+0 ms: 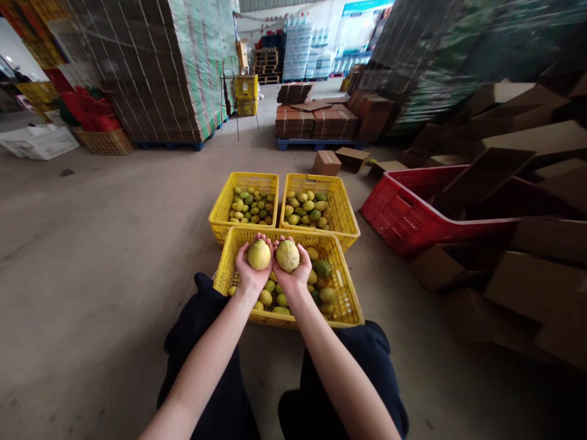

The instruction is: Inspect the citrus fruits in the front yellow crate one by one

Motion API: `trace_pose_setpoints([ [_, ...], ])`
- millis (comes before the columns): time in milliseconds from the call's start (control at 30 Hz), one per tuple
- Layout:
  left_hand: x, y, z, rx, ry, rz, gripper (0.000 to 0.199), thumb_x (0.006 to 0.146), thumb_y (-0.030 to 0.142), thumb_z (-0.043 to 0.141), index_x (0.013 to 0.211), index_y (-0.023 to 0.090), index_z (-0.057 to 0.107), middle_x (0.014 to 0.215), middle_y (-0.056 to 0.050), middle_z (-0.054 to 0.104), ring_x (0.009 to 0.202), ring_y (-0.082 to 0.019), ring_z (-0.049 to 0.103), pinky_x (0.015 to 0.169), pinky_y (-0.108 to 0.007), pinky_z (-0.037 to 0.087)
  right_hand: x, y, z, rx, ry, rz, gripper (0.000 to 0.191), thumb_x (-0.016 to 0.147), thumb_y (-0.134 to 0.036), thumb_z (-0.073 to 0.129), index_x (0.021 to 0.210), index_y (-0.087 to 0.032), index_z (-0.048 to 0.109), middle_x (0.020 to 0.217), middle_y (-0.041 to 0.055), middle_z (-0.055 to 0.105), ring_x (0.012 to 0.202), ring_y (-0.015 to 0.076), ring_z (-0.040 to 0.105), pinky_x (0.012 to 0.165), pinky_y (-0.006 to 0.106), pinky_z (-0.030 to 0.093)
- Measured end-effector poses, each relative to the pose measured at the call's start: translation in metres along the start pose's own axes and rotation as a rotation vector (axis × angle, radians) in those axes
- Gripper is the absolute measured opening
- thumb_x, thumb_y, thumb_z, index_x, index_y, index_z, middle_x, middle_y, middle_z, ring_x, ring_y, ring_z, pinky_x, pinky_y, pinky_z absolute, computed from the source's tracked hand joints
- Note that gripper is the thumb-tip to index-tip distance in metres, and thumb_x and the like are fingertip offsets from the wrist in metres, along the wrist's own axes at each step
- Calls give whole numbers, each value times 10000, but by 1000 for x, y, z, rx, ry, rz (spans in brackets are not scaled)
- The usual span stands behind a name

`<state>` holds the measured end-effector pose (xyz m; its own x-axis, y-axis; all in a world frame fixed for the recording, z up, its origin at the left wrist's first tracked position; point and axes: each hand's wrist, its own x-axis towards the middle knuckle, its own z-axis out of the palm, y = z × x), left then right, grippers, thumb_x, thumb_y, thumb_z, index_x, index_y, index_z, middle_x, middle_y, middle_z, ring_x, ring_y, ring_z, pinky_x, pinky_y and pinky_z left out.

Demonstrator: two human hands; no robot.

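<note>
My left hand (250,274) is cupped, palm up, around a smooth yellow lemon (259,254). Beside it, my right hand (293,275) cradles a paler, bumpy lemon (287,256). The two hands touch or nearly touch at their inner edges. Both are held over the nearest yellow crate (349,287), which stands between my knees. Inside this crate lie several yellow and green lemons (265,297), with bigger fruit on its right side. My forearms and hands hide part of the contents.
Two more yellow crates, a left one (220,221) and a right one (345,215), adjoin the near crate and hold similar fruit. To the right are a red crate (403,223) and heaped cardboard boxes (536,281). A blue pallet (316,144) carries stacked cartons farther back.
</note>
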<state>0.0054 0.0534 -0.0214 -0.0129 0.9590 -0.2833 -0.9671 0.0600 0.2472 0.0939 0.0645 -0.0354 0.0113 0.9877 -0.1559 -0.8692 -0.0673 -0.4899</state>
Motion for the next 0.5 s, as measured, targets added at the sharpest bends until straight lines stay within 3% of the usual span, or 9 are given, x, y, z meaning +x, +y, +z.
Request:
trace_pose_setpoints([
  [200,2,14,1,-29,63,23,261,742,201,453,856,128,677,879,-74,688,928,-156,638,847,-247,509,-4,0,-4,61,83,167,185,733,-299,546,860,-198,634,868,37,698,796,185,652,756,368,554],
  [300,2,32,1,-57,54,89,253,728,175,458,859,136,672,844,-67,690,932,-159,640,842,-256,517,-12,12,-24,-113,130,296,173,744,-304,538,864,-201,608,819,38,691,715,181,654,595,308,547],
  [400,0,51,-2,-69,46,143,258,722,160,455,861,145,671,801,-58,689,901,-160,653,819,-265,531,-28,26,-48,-416,120,519,100,745,-292,544,732,-193,554,629,22,629,553,162,621,434,238,468],
  [500,-1,64,-7,-88,60,163,266,725,156,443,856,152,674,768,-56,687,859,-159,665,801,-268,539,-29,33,-48,-550,46,526,107,686,-231,616,652,-190,523,537,8,566,430,172,562,344,253,413],
])
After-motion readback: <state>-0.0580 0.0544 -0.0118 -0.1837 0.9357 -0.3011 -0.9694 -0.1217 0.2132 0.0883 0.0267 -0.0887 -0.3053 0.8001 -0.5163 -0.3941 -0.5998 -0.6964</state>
